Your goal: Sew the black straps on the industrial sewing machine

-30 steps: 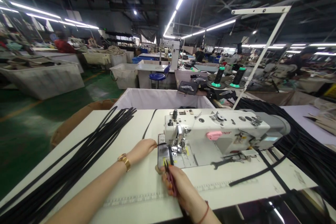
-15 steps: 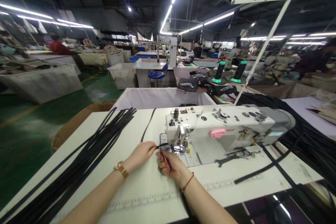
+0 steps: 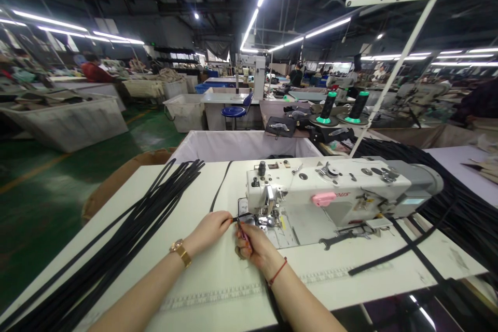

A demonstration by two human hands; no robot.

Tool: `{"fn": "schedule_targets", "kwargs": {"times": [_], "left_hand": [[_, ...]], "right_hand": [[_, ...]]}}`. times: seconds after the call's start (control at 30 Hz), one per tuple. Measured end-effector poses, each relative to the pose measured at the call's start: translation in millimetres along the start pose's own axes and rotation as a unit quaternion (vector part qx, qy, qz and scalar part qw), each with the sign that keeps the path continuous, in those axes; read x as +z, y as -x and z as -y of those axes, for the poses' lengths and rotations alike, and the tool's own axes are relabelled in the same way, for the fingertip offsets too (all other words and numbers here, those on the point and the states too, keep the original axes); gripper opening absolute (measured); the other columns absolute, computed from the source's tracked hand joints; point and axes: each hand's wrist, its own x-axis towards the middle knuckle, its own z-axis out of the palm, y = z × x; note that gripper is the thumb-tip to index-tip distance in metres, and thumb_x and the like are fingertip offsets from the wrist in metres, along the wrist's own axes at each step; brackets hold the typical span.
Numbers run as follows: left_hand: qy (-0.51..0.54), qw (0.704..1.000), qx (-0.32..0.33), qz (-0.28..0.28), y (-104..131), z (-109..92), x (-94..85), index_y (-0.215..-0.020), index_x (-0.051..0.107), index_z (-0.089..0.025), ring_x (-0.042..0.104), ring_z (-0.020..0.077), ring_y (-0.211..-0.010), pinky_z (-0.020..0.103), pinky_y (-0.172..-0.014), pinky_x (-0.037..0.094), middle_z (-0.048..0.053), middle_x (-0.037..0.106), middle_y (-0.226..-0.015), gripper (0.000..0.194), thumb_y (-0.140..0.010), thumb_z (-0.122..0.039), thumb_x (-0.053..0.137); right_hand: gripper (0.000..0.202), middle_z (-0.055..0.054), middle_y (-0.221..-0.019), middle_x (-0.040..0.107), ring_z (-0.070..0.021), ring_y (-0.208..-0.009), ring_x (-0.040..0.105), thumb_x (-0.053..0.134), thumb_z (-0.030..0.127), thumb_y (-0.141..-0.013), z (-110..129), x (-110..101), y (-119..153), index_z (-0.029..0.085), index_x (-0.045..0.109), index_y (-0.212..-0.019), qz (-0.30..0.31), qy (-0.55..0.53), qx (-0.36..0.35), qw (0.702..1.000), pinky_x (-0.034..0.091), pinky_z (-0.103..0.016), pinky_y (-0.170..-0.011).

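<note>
My left hand pinches a narrow black strap, which trails from it toward the table's far edge. The strap's other end runs toward the presser foot of a white sewing machine. Close beside it, my right hand is closed around small snips with a pinkish handle. Their dark tip meets the strap just left of the needle area. Fingers hide most of the tool, and I cannot see whether its blades are parted.
A bundle of black straps lies along the table's left side. A wrench and a loose strap lie in front of the machine. Behind it are a lined bin and two black thread cones. A measuring tape crosses the tabletop.
The snips' tip has come closer to my left fingertips, and the stretch of strap between the hands looks shorter. The whole view has shifted slightly.
</note>
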Motion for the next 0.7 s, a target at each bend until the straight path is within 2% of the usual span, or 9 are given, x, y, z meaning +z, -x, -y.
{"fn": "schedule_targets", "kwargs": {"times": [0.27, 0.47, 0.53, 0.57, 0.63, 0.7], "left_hand": [[0.005, 1.000, 0.011, -0.006, 0, -2, 0.1, -0.086, 0.068, -0.021, 0.064, 0.0208, -0.082, 0.029, -0.076, 0.046, 0.005, 0.070, -0.087, 0.029, -0.094, -0.028, 0.041], [0.012, 0.999, 0.018, -0.035, 10, -2, -0.4, -0.105, 0.066, -0.020, 0.064, 0.0226, -0.094, 0.033, -0.086, 0.048, 0.007, 0.070, -0.101, 0.024, -0.092, -0.030, 0.048], [0.033, 0.995, 0.030, -0.089, 21, 1, -9.1, -0.109, 0.064, -0.021, 0.063, 0.0222, -0.097, 0.035, -0.089, 0.048, 0.007, 0.068, -0.104, 0.025, -0.094, -0.029, 0.045], [0.045, 0.989, 0.035, -0.135, 29, 3, -16.5, -0.110, 0.063, -0.021, 0.062, 0.0219, -0.099, 0.036, -0.091, 0.048, 0.007, 0.067, -0.106, 0.026, -0.096, -0.029, 0.042], [0.052, 0.964, 0.035, -0.257, 51, 12, -37.2, -0.113, 0.061, -0.021, 0.059, 0.0220, -0.105, 0.039, -0.095, 0.047, 0.009, 0.064, -0.110, 0.028, -0.098, -0.030, 0.039], [0.037, 0.921, 0.012, -0.389, 86, 25, -63.7, -0.114, 0.061, -0.021, 0.055, 0.0231, -0.112, 0.042, -0.101, 0.043, 0.009, 0.059, -0.116, 0.030, -0.098, -0.035, 0.040]], "right_hand": [[0.025, 0.003, -0.065, 0.055, 0.0006, -0.039, 0.030, 0.071, 0.030, -0.076, 3, -5, 3, 0.014, 0.055, -0.086, 0.006, 0.020, -0.031, 0.999, 0.008, -0.013, -0.037], [0.045, 0.007, -0.062, 0.053, 0.0009, -0.039, 0.028, 0.083, 0.041, -0.061, -5, 6, 9, 0.017, 0.050, -0.081, -0.028, 0.031, -0.110, 0.993, 0.010, -0.014, -0.036], [0.049, 0.008, -0.062, 0.052, 0.0012, -0.040, 0.028, 0.084, 0.045, -0.059, -9, 12, 17, 0.018, 0.049, -0.080, -0.038, 0.035, -0.133, 0.990, 0.012, -0.014, -0.036], [0.050, 0.009, -0.063, 0.051, 0.0013, -0.040, 0.028, 0.084, 0.046, -0.058, -11, 14, 22, 0.018, 0.049, -0.081, -0.039, 0.037, -0.137, 0.989, 0.012, -0.013, -0.036], [0.053, 0.008, -0.065, 0.051, 0.0013, -0.042, 0.029, 0.085, 0.048, -0.058, -17, 19, 35, 0.017, 0.051, -0.084, -0.038, 0.047, -0.131, 0.990, 0.011, -0.013, -0.037], [0.052, 0.006, -0.067, 0.052, 0.0012, -0.043, 0.030, 0.084, 0.048, -0.061, -25, 22, 50, 0.016, 0.053, -0.088, -0.033, 0.064, -0.115, 0.991, 0.010, -0.013, -0.038]]}}
